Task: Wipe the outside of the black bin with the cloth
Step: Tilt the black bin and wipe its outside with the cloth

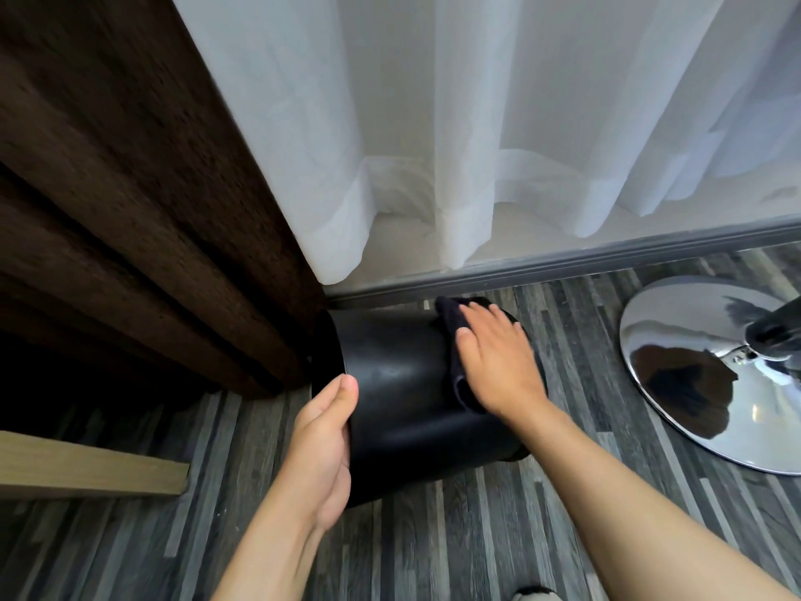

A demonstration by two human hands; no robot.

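The black bin (403, 396) lies tipped on its side on the floor, its rim end toward the left by the brown curtain. My left hand (323, 444) grips the bin at that left end, thumb over the edge. My right hand (498, 362) lies flat on the bin's upper right side, fingers spread, pressing a dark cloth (453, 340) against the wall of the bin. Part of the cloth sticks out beyond my fingertips and hangs down beside my palm.
A heavy brown curtain (130, 210) hangs at the left, white sheer curtains (477, 145) behind, above a grey sill (563, 262). A chrome chair base (702, 375) stands at the right. A light wooden board (86, 470) lies at the lower left on the striped grey floor.
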